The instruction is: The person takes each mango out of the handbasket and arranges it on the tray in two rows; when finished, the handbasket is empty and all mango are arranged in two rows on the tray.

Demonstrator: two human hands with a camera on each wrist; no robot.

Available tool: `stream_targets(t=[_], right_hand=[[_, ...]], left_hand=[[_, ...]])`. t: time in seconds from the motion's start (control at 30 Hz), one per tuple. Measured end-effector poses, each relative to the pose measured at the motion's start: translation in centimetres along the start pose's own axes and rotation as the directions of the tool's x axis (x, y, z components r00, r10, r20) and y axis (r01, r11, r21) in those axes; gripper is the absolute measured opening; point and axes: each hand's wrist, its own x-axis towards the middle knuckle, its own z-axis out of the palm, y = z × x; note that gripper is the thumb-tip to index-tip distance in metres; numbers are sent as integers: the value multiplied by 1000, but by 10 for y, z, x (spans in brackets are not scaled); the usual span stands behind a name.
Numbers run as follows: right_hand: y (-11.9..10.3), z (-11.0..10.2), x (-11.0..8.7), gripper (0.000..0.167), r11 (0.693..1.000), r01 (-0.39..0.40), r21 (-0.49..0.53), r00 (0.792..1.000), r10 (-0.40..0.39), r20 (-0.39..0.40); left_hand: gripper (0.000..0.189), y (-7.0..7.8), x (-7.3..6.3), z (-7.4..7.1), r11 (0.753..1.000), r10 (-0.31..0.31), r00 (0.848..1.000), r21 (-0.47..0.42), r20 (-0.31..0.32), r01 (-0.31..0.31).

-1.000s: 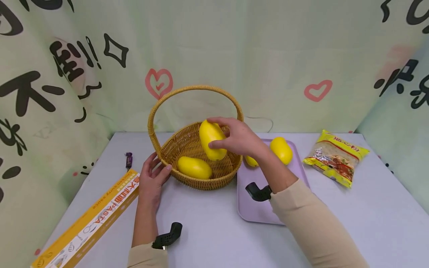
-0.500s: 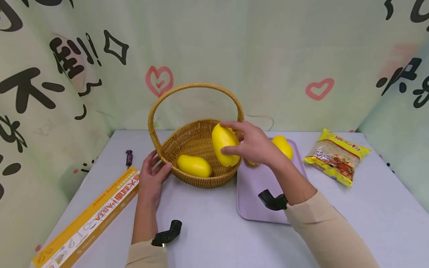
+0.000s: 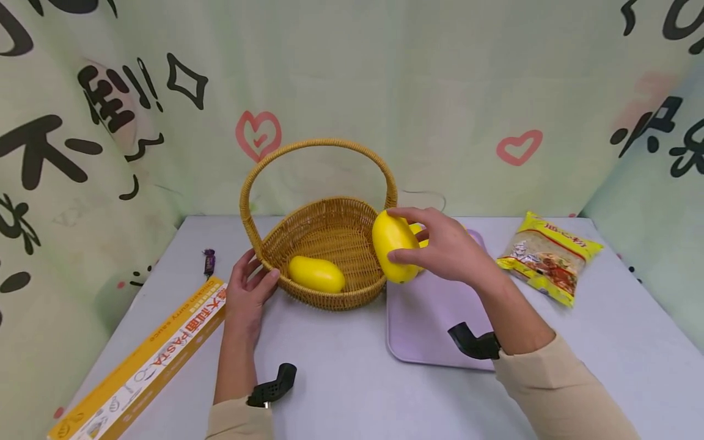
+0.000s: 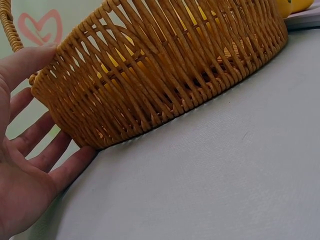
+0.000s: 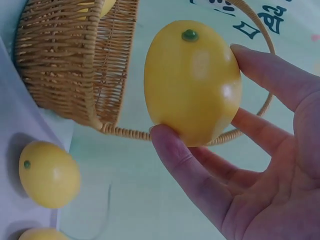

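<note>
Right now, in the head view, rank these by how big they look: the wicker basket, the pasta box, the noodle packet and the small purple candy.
1. pasta box, though nearness to the camera may inflate it
2. wicker basket, a close second, counting its handle
3. noodle packet
4. purple candy, plainly the smallest

A wicker basket [image 3: 324, 256] with a tall arched handle [image 3: 316, 146] blocks the table's middle, a purple tray [image 3: 434, 318] just right of it. A pasta box [image 3: 148, 360] lines the left edge, a noodle packet [image 3: 550, 256] the right. Bare tabletop [image 3: 341, 391] lies open in front.
</note>
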Motion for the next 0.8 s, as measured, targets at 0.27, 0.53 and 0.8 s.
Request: stream_targets(t=[0.27, 0.53, 0.8], right_hand=[[16, -5, -12, 70, 997, -77, 21, 997, 77, 17], [34, 1, -26, 71, 989, -141, 43, 988, 138, 73], [51, 16, -33, 66, 982, -168, 80, 981, 159, 115]], left_hand=[[72, 0, 0, 1, 1000, -1, 1000, 2, -8, 1], [72, 0, -1, 0, 1000, -4, 1000, 2, -7, 4], [72, 1, -1, 1, 1000, -13, 1000, -3, -4, 13]])
